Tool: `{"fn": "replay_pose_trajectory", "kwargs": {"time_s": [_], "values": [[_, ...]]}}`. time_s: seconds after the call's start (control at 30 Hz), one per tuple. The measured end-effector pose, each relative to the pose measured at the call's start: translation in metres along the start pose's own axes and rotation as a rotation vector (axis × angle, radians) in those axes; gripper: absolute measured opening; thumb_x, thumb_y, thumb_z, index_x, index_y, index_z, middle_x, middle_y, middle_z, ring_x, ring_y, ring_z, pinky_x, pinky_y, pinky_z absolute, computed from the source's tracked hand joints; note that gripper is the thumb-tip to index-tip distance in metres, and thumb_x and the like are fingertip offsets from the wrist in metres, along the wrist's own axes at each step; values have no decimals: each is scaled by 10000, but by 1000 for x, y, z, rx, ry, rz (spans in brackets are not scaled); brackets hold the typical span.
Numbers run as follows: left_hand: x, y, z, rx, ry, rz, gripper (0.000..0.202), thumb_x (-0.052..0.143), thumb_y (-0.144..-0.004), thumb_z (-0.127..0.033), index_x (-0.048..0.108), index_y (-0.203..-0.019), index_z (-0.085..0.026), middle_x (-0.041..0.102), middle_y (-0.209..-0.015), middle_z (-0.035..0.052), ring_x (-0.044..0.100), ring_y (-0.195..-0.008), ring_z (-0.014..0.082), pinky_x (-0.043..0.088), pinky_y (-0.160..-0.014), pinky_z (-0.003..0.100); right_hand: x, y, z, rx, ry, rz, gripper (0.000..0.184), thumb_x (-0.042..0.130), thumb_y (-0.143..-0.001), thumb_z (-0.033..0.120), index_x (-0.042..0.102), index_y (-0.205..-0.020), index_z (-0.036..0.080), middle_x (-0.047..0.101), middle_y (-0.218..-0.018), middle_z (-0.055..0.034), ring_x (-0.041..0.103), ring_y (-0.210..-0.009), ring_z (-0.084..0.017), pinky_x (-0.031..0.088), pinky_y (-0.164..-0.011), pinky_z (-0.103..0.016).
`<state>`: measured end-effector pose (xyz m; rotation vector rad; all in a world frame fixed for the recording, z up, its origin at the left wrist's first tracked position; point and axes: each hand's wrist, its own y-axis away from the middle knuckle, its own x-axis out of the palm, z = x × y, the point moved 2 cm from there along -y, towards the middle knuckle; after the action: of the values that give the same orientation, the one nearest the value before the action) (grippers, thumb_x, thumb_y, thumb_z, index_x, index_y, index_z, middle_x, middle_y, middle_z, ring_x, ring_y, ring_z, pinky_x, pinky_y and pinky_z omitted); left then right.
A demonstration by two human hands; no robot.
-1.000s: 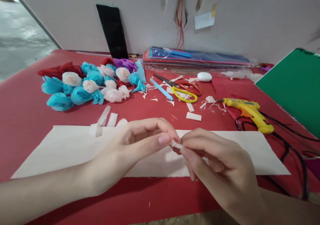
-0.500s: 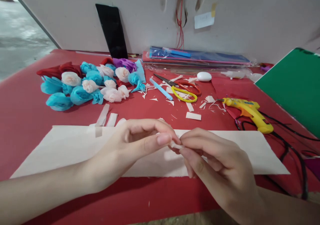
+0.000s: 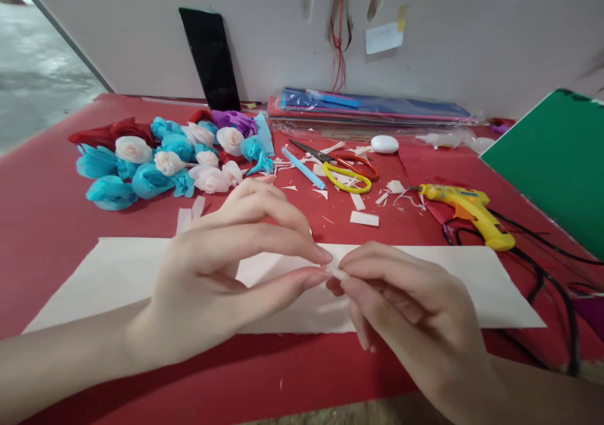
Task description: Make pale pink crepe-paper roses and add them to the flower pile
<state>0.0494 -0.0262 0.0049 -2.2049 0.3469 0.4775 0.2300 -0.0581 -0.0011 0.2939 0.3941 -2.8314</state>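
Between my two hands is a small rolled piece of pale crepe paper (image 3: 336, 273). My right hand (image 3: 415, 311) pinches its right end between thumb and forefinger. With thumb and forefinger tips, my left hand (image 3: 226, 267) closes on the other end, its remaining fingers raised and curved. Beneath both hands lies a long pale paper sheet (image 3: 132, 280). Short pale paper strips (image 3: 191, 214) rest just behind my left hand, partly hidden by it.
Paper flowers (image 3: 151, 179) in blue, pale pink, red and purple lie at the back left. Scissors (image 3: 346, 176), a blue pen (image 3: 304, 168) and paper scraps sit mid-table. A yellow glue gun (image 3: 467, 211) with black cable lies right, near a green board (image 3: 552, 160). A black phone (image 3: 211, 60) leans behind.
My left hand has turned and shifted left, its fingers lifting and spreading, with thumb and forefinger now at the tip of the rolled paper. My right hand keeps its pinch nearly in place.
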Motion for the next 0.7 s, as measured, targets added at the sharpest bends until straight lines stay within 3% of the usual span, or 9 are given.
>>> {"fn": "replay_pose_trajectory", "kwargs": {"time_s": [0.17, 0.53, 0.7], "values": [[0, 0, 0, -14, -15, -29, 113, 676, -825, -113, 649, -805, -221, 614, -757, -26, 520, -740, 162, 441, -746, 383, 0, 1, 1, -7, -3, -10, 135, 549, -865, 98, 639, -771, 131, 606, -698, 17, 513, -428, -16, 401, -407, -148], [2, -3, 0, -87, 61, 92, 115, 637, -834, -95, 619, -829, -208, 607, -781, 8, 532, -782, 186, 409, -807, 396, 0, -3, 1, -45, 41, -21, 132, 562, -852, 92, 661, -771, 125, 561, -607, 18, 494, -432, -44, 395, -395, -159], [2, -3, 0, -91, 61, 80, 149, 591, -828, -64, 612, -839, -212, 591, -785, 15, 537, -781, 194, 408, -784, 401, 1, -3, 3, -91, 31, -26, 126, 563, -848, 70, 674, -807, 111, 606, -650, -5, 506, -427, -39, 404, -384, -147]]}}
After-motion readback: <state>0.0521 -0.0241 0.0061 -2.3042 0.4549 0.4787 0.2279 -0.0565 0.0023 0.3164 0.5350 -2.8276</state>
